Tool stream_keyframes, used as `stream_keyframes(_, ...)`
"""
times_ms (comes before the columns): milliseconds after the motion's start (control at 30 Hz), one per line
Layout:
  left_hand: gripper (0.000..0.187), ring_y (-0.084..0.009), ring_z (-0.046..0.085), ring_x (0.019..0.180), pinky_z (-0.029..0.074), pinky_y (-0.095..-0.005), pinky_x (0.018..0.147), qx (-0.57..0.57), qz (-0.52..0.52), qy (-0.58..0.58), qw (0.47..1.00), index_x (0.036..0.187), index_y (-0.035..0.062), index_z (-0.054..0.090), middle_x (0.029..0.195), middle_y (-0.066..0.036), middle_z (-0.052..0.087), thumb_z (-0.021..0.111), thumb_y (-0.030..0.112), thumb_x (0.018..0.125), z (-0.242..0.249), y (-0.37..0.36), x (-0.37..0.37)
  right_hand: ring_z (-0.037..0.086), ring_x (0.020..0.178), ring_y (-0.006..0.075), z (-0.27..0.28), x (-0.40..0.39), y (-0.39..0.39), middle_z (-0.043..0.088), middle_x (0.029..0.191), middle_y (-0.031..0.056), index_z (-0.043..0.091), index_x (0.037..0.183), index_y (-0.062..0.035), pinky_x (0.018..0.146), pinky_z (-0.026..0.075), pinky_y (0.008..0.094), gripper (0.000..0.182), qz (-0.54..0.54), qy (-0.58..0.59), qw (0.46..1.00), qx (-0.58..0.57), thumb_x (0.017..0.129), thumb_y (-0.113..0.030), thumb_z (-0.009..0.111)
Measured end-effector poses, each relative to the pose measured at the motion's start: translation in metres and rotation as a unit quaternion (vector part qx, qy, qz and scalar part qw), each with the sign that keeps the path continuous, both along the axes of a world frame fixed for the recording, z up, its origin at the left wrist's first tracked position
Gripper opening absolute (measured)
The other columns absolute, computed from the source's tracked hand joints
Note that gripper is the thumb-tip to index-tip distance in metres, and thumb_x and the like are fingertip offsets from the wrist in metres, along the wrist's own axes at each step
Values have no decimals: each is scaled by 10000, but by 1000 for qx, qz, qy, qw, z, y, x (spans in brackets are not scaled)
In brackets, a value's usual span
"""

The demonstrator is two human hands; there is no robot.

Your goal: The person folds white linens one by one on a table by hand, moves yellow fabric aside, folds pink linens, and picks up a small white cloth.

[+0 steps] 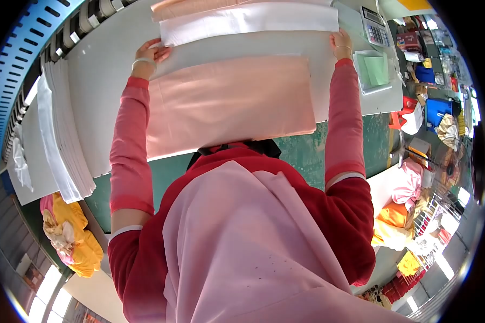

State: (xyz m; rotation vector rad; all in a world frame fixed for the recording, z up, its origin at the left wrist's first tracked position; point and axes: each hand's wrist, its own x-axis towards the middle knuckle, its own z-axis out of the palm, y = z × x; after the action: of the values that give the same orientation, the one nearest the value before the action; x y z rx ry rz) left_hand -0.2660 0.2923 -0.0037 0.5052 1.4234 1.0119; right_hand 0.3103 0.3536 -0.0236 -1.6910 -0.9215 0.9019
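A long strip of folded white cloth (248,25) lies across the far part of the table, against a peach cloth (199,7) at its far edge. At the strip's left near corner is my left hand (152,53), its fingers bent and apart. My right hand (340,41) is at the right near corner, fingers closed together on the cloth's edge; the fingertips are small and hard to make out. Nearer my body, a wide folded peach cloth (231,102) lies flat between my forearms, touched by neither hand.
A stack of white cloth (62,132) hangs over the table's left edge. At the right stand a calculator (375,27) and a green paper pad (376,71). Yellow cloth bundles (83,237) lie low left, orange cloth (392,215) low right. A blue perforated panel (24,64) borders the left.
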Motion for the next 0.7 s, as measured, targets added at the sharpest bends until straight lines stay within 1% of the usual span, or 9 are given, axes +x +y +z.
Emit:
stream_keyframes(33, 318, -306, 619, 861, 528, -391, 797, -1, -21, -6, 1000, 1157, -26, 424, 1001, -217, 582, 370, -81, 849, 2, -1, -1, 536, 544, 111, 2, 1, 6, 570, 665, 57, 559, 962, -27, 464, 426, 216, 222, 19, 16, 1000, -12, 743, -61, 566)
stream_keyframes(100, 321, -310, 616, 876, 530, -385, 794, -6, -62, -15, 998, 1159, -26, 424, 1009, -215, 580, 404, -78, 843, 6, -8, -6, 529, 531, 119, 3, 6, 12, 553, 655, 46, 543, 924, -34, 463, 439, 220, 201, 41, 19, 999, -15, 738, -76, 608)
stream_keyframes(133, 323, -306, 614, 886, 526, -390, 802, 6, -73, -20, 997, 1144, -21, 431, 993, -203, 584, 468, -68, 827, 7, -13, -7, 526, 525, 122, 3, 8, 14, 545, 650, 41, 536, 904, -37, 462, 446, 222, 198, 52, 20, 998, -17, 736, -83, 629)
stream_keyframes(233, 293, -286, 618, 882, 521, -375, 795, 30, -48, -10, 998, 1105, 4, 440, 978, -175, 590, 507, -36, 822, 2, -17, 0, 547, 566, 129, 3, 11, 7, 562, 720, 33, 526, 911, -40, 507, 481, 232, 222, 62, 78, 995, -15, 753, -116, 662)
stream_keyframes(333, 251, -281, 625, 862, 532, -367, 765, 67, -26, 19, 997, 1048, 24, 438, 947, -167, 590, 512, -43, 817, -4, -19, 9, 586, 711, 146, 11, 9, -3, 570, 868, 39, 511, 924, -66, 646, 508, 248, 224, 69, 128, 989, -25, 777, -140, 663)
stream_keyframes(433, 204, -283, 631, 842, 541, -351, 729, 86, -18, 24, 996, 1002, 42, 424, 937, -167, 591, 511, -19, 828, -6, -25, 14, 578, 809, 190, 19, 5, -15, 551, 940, 74, 505, 963, -57, 754, 495, 291, 242, 44, 206, 977, -23, 783, -125, 652)
stream_keyframes(533, 190, -289, 632, 842, 543, -339, 705, 141, 10, -16, 990, 998, 49, 407, 932, -167, 594, 518, 32, 844, -5, -31, 18, 568, 880, 278, 27, 7, -30, 539, 1000, 126, 478, 1000, -14, 828, 483, 370, 268, 44, 269, 962, -33, 796, -115, 618)
stream_keyframes(633, 190, -278, 646, 756, 552, -325, 652, 168, 1, 15, 986, 977, 60, 372, 926, -172, 593, 502, 33, 842, 4, -37, 18, 556, 944, 334, 30, 24, -44, 540, 1006, 167, 472, 1017, 15, 883, 457, 417, 255, 69, 369, 926, -34, 798, -76, 568)
stream_keyframes(700, 199, -292, 640, 796, 543, -331, 669, 176, 9, 28, 984, 1012, 56, 378, 931, -171, 593, 498, 60, 854, 11, -37, 24, 543, 1001, 341, 30, 26, -51, 535, 1048, 199, 464, 1052, 51, 917, 437, 427, 282, 76, 337, 936, -70, 786, -32, 504)
